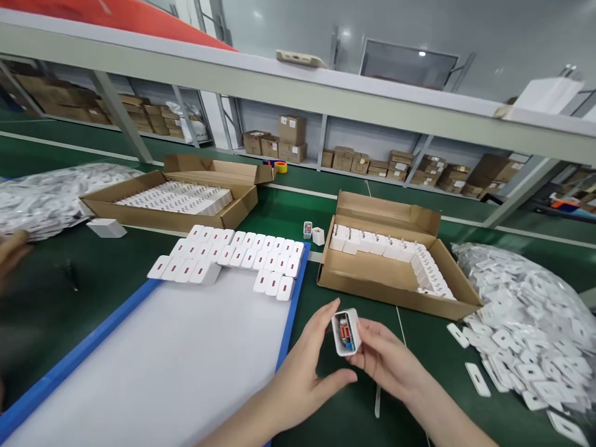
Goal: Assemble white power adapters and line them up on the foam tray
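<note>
Right hand (391, 363): grasping white casing (352, 329) above bench (321, 292), coloured components (345, 332) inside | Left hand (307, 354): fingers spread alongside, contact unclear | Right carton (395, 297): white units (393, 247) lining two sides | Left carton (153, 217): unit rows (174, 198)

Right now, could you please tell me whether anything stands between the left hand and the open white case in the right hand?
Nothing visible does: the left hand curves close beside the white case, held by the right hand; whether left hand and case touch is unclear.
</note>
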Demonstrator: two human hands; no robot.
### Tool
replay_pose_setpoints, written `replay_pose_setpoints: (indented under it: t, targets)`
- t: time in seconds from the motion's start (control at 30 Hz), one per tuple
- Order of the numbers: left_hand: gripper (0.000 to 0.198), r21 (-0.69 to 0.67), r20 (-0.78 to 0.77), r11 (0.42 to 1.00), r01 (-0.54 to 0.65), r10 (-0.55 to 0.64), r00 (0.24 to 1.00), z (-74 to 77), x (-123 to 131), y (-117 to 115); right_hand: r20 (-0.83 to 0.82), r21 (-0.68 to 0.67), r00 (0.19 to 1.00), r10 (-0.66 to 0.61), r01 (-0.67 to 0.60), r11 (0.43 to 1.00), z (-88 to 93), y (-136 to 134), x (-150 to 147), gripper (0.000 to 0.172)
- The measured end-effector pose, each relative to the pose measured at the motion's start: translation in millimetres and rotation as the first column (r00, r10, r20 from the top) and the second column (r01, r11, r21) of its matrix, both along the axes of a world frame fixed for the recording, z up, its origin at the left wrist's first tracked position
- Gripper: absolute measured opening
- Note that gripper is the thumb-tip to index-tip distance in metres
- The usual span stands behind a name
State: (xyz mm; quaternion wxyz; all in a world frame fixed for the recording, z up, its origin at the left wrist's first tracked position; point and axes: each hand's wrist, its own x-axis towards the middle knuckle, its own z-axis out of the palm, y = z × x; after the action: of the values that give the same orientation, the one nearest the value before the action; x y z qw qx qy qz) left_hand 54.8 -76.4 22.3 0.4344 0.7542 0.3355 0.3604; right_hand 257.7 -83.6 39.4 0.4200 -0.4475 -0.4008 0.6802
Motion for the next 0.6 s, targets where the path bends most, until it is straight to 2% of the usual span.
replay_pose_setpoints:
  t: [0.07,0.17,0.33,0.47,0.6]
  targets:
    - [0.073,-0.108,0.031,0.994,0.033,-0.029,0.999,2.6,-1,-1,-0.141,-0.069,0.99,0.009,-0.019,0.997,-7.0,-10,-12,0.045]
    - [0.06,-0.272,0.068,0.962,0.026,-0.008,0.998,6.1,0,0,-0.264,-0.123,0.964,-0.024,-0.009,0.992,-12.2,-12,-18,0.041]
    - [0.053,-0.452,0.045,0.892,0.023,-0.003,0.999,6.3,2,5,-0.287,-0.093,0.954,-0.084,0.06,0.994,-12.8,-14,-21,0.038]
    - [0.051,-0.454,0.1,0.889,0.053,-0.008,0.995,4.2,5,6,-0.221,0.015,0.973,-0.07,0.075,0.997,-8.7,-20,-18,0.043]
    - [0.05,-0.404,0.115,0.913,0.066,-0.021,0.993,3.2,7,6,-0.066,0.11,0.997,-0.045,0.052,0.993,-11.2,-21,-18,0.052]
